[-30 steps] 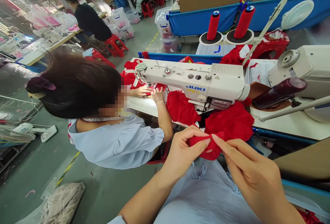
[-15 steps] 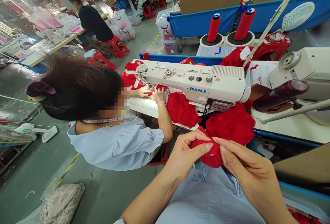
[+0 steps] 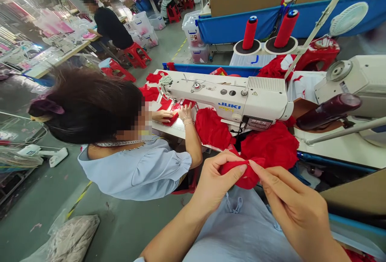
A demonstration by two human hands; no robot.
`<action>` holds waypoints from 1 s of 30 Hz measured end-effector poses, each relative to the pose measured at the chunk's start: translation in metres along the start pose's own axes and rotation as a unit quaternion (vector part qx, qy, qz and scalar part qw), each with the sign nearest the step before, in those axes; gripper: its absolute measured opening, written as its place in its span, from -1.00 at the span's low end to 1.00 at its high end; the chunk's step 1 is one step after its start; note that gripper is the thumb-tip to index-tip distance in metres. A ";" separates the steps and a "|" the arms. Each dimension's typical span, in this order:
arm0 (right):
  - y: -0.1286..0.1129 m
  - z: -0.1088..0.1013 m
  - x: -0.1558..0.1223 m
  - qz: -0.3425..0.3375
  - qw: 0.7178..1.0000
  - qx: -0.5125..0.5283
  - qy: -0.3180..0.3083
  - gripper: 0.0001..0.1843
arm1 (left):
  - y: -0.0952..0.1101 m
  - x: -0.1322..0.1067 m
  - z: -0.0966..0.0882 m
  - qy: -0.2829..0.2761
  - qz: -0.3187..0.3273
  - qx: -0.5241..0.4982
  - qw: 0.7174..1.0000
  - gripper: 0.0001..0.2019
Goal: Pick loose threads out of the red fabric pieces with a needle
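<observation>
In front of my body I hold a piece of red fabric [image 3: 245,180], bunched and folded, its kind not clear. My left hand [image 3: 215,179] pinches its upper left edge between thumb and fingers. The fingertips of my right hand [image 3: 297,201] are at the same edge, closed on the cloth close to the left thumb. Just beyond lie heaps of red fabric [image 3: 271,143] and another red bundle [image 3: 212,128] beside a white JUKI sewing machine [image 3: 223,95].
A co-worker in a light blue top [image 3: 135,169] sits at left, hands on red cloth under the machine's needle. Red thread cones [image 3: 250,33] stand behind. A second machine [image 3: 356,81] is at right. A plastic bag [image 3: 72,238] lies on the floor.
My right hand has shifted slightly right and down, its fingers straighter, and the cloth has changed its fold. The co-worker's hand has drawn red cloth toward the table's near edge.
</observation>
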State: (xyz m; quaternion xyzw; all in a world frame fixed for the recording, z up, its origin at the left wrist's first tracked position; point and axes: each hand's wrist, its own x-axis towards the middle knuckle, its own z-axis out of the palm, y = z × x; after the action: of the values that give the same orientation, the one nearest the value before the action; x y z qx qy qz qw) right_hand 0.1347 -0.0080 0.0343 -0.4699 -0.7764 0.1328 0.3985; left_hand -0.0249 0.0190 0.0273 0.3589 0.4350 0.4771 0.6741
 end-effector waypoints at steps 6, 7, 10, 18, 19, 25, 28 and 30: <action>-0.001 -0.003 0.001 0.000 1.000 -0.018 -0.009 -0.62 | 0.000 0.000 -0.003 -0.005 0.033 0.039 0.999 -0.92; -0.001 -0.003 0.001 0.001 1.000 -0.021 -0.009 -0.62 | -0.001 0.000 -0.004 -0.006 0.038 0.045 0.998 -0.92; -0.002 -0.001 0.000 0.003 0.999 -0.033 -0.008 -0.61 | -0.002 0.000 -0.005 -0.006 0.055 0.066 0.996 -0.93; -0.002 0.006 0.003 0.102 0.984 0.146 0.025 -0.64 | 0.001 0.001 -0.004 -0.009 0.039 0.055 0.998 -0.89; -0.002 0.008 0.003 0.136 0.973 0.186 0.027 -0.67 | 0.002 0.001 -0.004 -0.008 0.031 0.045 0.998 -0.87; 0.000 0.020 -0.001 0.352 0.822 0.445 0.054 -0.80 | 0.001 0.001 -0.003 -0.015 -0.007 -0.011 1.000 -0.82; 0.001 0.019 0.001 0.363 0.804 0.467 0.068 -0.79 | -0.002 0.001 -0.002 -0.018 -0.030 -0.027 0.999 -0.80; 0.002 0.015 0.004 0.309 0.862 0.398 0.057 -0.79 | -0.003 0.002 -0.002 -0.010 -0.043 -0.043 0.998 -0.78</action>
State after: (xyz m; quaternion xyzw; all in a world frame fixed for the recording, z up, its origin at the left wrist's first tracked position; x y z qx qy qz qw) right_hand 0.1237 -0.0014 0.0253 -0.4938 -0.4483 0.5198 0.5338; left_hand -0.0249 0.0203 0.0233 0.3156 0.4224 0.4623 0.7129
